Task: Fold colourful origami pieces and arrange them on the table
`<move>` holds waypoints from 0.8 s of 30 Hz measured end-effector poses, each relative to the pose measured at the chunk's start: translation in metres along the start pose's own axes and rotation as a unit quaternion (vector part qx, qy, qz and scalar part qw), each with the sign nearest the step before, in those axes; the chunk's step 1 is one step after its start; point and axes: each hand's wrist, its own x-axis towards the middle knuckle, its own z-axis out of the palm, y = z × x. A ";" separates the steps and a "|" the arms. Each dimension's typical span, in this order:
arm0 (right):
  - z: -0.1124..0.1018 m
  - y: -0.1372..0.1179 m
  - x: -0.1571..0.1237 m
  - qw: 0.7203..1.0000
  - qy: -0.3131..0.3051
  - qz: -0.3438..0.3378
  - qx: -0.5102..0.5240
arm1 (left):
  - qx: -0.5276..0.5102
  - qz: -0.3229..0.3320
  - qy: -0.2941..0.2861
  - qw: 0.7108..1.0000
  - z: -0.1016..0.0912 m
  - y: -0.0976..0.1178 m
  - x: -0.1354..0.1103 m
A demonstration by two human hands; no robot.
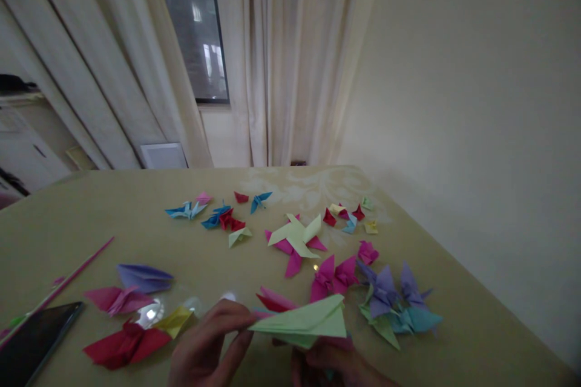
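Note:
A pale green folded paper plane (302,321) is held low in front of me, its narrow tip pointing left. The thumb and fingers of my left hand (209,338) pinch that tip. From below, my right hand (338,363) grips the plane's underside, with its fingers partly hidden by the paper. Pink and red folded paper (276,300) shows just behind the plane; I cannot tell whether it is in my grasp too. Left of my left hand lie a red folded paper piece (127,344) and a yellow one (177,320).
Pink (118,300) and purple folded pieces (144,278) lie at left, near a phone (43,338) and a thin pink stick (77,272). A green and pink pinwheel shape (296,236) lies mid-table. Purple paper flowers (385,290) are at right. A wall borders the table's right side.

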 end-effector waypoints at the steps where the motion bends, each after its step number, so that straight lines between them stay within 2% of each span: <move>1: 0.000 0.001 0.000 1.000 0.008 0.010 0.003 | 0.000 -0.001 -0.015 1.000 0.002 0.000 -0.001; 5: 0.001 0.005 0.005 0.998 0.022 0.044 0.036 | 0.034 0.002 -0.052 0.998 0.003 -0.001 -0.003; 8: 0.000 0.009 0.007 0.996 0.038 0.061 0.053 | 0.080 0.037 -0.092 0.992 -0.002 -0.007 -0.002; 12: 0.000 0.008 0.006 0.996 0.042 0.055 0.047 | 0.130 0.064 -0.114 0.983 -0.007 -0.015 0.002; 18: 0.019 -0.010 0.007 0.998 0.033 0.021 -0.040 | 0.112 0.072 -0.109 0.985 -0.006 -0.018 0.000; 24: 0.028 -0.014 0.010 0.973 0.034 0.006 -0.230 | 0.105 -0.004 -0.078 0.991 -0.003 -0.012 -0.005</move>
